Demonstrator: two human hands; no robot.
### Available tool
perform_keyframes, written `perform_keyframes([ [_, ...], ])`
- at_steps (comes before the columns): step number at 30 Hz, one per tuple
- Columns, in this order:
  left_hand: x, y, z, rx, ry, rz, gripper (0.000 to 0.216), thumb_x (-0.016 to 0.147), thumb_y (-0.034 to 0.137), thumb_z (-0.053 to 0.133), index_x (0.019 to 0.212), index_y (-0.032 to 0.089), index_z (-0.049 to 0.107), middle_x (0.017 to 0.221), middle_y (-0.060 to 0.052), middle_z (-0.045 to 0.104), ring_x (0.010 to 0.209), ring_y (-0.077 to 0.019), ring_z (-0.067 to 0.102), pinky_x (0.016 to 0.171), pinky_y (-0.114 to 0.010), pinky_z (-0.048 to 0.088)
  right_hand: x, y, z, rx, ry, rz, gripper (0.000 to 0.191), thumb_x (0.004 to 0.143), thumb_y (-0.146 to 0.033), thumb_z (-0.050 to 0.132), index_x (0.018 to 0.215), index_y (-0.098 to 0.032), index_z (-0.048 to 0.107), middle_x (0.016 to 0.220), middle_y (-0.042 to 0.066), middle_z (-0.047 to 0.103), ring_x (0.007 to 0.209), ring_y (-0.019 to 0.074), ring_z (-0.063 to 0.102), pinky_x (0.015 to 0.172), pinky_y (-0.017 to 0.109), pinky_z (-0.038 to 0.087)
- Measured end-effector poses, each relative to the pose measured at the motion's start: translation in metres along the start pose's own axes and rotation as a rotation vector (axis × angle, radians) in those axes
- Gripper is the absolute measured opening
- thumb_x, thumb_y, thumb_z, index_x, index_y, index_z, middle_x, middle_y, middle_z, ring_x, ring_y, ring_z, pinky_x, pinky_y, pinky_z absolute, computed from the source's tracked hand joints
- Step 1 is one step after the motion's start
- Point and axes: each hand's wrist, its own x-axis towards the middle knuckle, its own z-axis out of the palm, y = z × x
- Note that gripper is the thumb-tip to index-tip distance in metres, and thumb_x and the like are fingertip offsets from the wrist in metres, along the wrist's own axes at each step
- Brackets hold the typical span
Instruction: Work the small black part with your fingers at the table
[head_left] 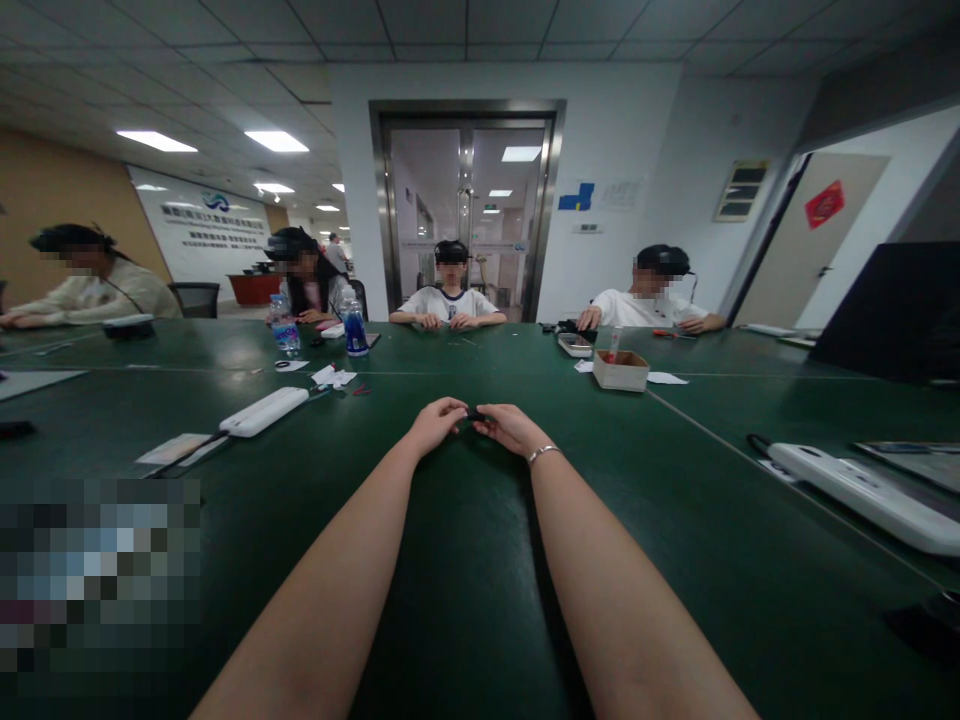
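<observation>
Both my forearms stretch out over the dark green table (465,600). My left hand (437,420) and my right hand (508,425) meet in the middle, fingers pinched together on a small dark object (474,414) held between them. It is too small to name. A thin bracelet (543,453) circles my right wrist.
A white power strip (264,411) lies to the left, another (862,492) at the right. A small cardboard box (620,370), a phone (575,345) and water bottles (354,327) stand farther back. Several people sit along the far edge. A dark laptop lid (885,310) is at right.
</observation>
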Motion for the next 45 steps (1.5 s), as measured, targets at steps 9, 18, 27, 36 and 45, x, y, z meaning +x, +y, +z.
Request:
perform_keyframes([
  [9,0.003,-0.006,-0.001,0.000,-0.034,0.024,0.029,0.080,0.035,0.047,0.094,0.013,0.060,0.065,-0.001,0.057,0.055,-0.0098,0.051,0.055,-0.022,0.040,0.001,0.000,0.000,0.004,-0.011,-0.001,0.011,0.077,-0.002,0.057,0.067,-0.007,0.059,0.067,0.007,0.059,0.056,0.0107,0.058,0.052,0.019,0.051],
  [18,0.002,-0.001,0.001,-0.069,-0.026,-0.040,0.027,0.079,0.032,0.050,0.096,0.013,0.059,0.074,-0.003,0.060,0.056,-0.0092,0.053,0.052,-0.021,0.038,0.000,0.000,0.000,0.009,0.000,0.002,0.012,0.079,-0.003,0.055,0.068,-0.006,0.059,0.066,0.007,0.059,0.056,0.0105,0.059,0.052,0.018,0.051],
  [27,-0.001,0.008,-0.001,-0.204,0.013,-0.044,0.032,0.068,0.031,0.065,0.095,0.012,0.060,0.074,-0.003,0.061,0.058,-0.0090,0.053,0.051,-0.020,0.036,0.000,-0.003,0.007,0.050,0.043,-0.021,0.010,0.081,-0.005,0.055,0.071,-0.006,0.059,0.067,0.007,0.061,0.057,0.0112,0.060,0.055,0.019,0.054],
  [36,0.005,0.022,-0.001,-0.598,0.208,0.015,0.040,0.063,0.043,0.069,0.088,0.013,0.062,0.071,-0.001,0.057,0.054,-0.0051,0.049,0.044,-0.015,0.032,-0.002,-0.004,0.038,0.123,-0.001,-0.132,0.019,0.074,-0.012,0.068,0.085,-0.012,0.053,0.072,0.002,0.062,0.068,0.0128,0.064,0.075,0.029,0.055],
  [45,-0.038,0.036,-0.063,-0.128,-0.111,-0.321,0.034,0.066,0.041,0.068,0.083,0.013,0.059,0.088,-0.009,0.062,0.066,-0.0146,0.063,0.053,-0.020,0.045,-0.072,-0.071,0.016,-1.106,-0.071,-0.129,0.044,0.067,-0.027,0.074,0.106,-0.018,0.057,0.092,0.006,0.063,0.080,0.0171,0.060,0.078,0.030,0.049],
])
